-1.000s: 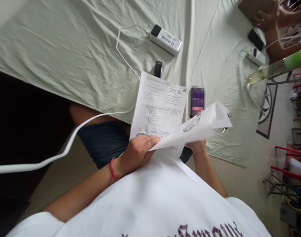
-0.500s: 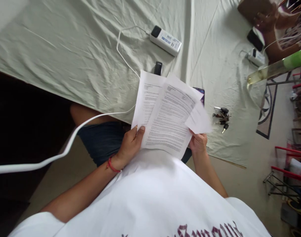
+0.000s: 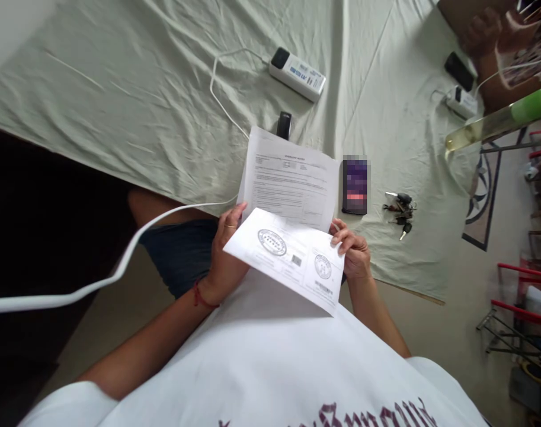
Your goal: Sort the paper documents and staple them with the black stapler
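Printed sheets of paper (image 3: 292, 178) are held between my hands, just in front of my white shirt. The nearest sheet (image 3: 292, 255) is folded or tipped toward me and shows two round stamps and a barcode. My left hand (image 3: 230, 252) is closed on the left edge of the papers, its thumb partly hidden behind the tipped sheet. At the right edge, my right hand (image 3: 354, 249) pinches the tipped sheet between thumb and fingers. A phone (image 3: 355, 187) with a blurred screen lies just beyond my right hand, and a bunch of keys (image 3: 401, 210) is right of it.
A white box-shaped device (image 3: 299, 74) with a white cable (image 3: 132, 249) lies on the green cloth (image 3: 141, 89). A small black object (image 3: 284, 124) touches the papers' far edge. A green-capped bottle (image 3: 496, 121) and another person's hand (image 3: 481, 29) are at the right.
The front sheet has tipped down toward my chest, exposing a page with a table behind it. My right hand has changed its grip, and the phone is uncovered.
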Available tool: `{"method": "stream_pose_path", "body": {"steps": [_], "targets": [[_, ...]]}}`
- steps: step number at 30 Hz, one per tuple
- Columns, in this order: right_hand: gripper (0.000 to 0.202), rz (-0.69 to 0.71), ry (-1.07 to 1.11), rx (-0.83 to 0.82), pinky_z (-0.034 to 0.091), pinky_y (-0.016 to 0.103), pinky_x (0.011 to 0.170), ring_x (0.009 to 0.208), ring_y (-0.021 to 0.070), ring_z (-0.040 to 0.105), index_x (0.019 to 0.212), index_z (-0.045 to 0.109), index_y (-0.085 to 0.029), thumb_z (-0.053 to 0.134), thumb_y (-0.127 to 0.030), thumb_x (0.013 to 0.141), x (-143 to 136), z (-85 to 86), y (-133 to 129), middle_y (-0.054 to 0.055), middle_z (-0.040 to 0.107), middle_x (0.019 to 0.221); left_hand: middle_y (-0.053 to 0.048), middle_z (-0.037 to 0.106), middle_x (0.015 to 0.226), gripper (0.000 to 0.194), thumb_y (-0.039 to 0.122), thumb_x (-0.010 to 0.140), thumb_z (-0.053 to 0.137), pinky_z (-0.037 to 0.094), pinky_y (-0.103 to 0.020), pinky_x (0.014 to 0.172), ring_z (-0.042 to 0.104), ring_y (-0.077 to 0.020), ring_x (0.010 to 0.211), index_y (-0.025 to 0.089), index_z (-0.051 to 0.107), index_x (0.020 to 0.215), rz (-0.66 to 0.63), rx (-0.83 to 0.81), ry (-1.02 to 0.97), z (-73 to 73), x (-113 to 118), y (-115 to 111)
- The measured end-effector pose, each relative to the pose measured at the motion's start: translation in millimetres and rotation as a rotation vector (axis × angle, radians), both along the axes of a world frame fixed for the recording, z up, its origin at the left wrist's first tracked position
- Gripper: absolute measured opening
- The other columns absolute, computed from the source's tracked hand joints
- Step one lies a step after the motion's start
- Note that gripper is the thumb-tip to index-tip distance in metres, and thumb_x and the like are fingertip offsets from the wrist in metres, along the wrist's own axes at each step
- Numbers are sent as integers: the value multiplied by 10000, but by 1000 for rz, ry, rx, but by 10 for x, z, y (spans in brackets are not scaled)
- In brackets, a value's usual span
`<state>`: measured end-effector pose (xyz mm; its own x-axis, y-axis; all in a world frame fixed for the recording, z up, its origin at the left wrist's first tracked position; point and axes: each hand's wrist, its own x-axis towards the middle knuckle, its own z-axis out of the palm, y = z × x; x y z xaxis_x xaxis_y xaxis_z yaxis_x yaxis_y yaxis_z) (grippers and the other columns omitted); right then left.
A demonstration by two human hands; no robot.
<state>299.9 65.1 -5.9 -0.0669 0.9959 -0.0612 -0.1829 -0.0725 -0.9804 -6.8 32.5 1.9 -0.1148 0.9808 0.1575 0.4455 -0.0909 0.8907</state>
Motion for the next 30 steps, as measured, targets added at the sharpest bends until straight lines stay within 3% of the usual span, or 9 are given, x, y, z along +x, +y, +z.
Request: {"method": "stream_pose_path", "body": {"steps": [5, 8, 12, 17, 21, 26, 30], "targets": [[197, 131, -70, 41, 348, 566, 1274, 1344, 308, 601, 585, 763, -347, 880, -398, 735, 45, -2, 34, 39, 743, 750, -107, 635, 1367, 283, 271, 1043, 559, 548, -425, 1115, 616, -276, 1315, 243, 638, 1314, -34, 25, 25, 67, -34, 31], [139, 174, -21, 81, 336, 550, 1278, 1382, 292, 586, 653, 801, -349, 851, -326, 781, 48, -11, 41, 33, 772, 797, -86, 656, 1330, 245, 240, 1037, 554, 508, -408, 1166, 568, -267, 1380, 235, 672, 1252, -59, 67, 62, 56, -56, 52], [141, 189, 43, 93, 390, 525, 1232, 1360, 292, 605, 695, 819, -337, 832, -249, 805, 29, -12, 43, 29, 786, 834, -39, 704, 1131, 270, 231, 1023, 544, 510, -411, 1162, 588, -242, 1345, 267, 655, 1267, -20, 52, -19, 60, -41, 75], [156, 217, 58, 87, 430, 503, 1178, 1257, 297, 655, 682, 815, -315, 829, -236, 815, 32, -6, 52, 38, 788, 835, -55, 672, 1268, 233, 243, 966, 586, 522, -396, 1139, 596, -242, 1340, 273, 707, 1163, 29, -11, -15, 113, -15, 97], [155, 232, 45, 80, 411, 490, 1179, 1200, 284, 664, 689, 817, -316, 829, -239, 824, 58, -17, 56, 32, 790, 845, -84, 608, 1384, 310, 266, 955, 602, 512, -381, 1140, 625, -226, 1296, 262, 699, 1249, 41, -102, -32, 94, -32, 110], [138, 236, 70, 88, 438, 491, 1128, 1183, 291, 657, 697, 817, -305, 827, -250, 824, 54, -27, 63, 37, 784, 844, -96, 670, 1252, 171, 293, 919, 616, 555, -338, 1027, 674, -221, 1188, 207, 745, 990, 81, -71, -60, 29, -31, 149], [142, 224, 68, 88, 445, 492, 1112, 1190, 293, 648, 689, 808, -306, 829, -270, 825, 37, -21, 72, 40, 781, 845, -103, 693, 1208, 185, 279, 921, 564, 576, -306, 921, 703, -202, 1091, 192, 711, 852, 80, -31, -33, 42, -19, 174]]}}
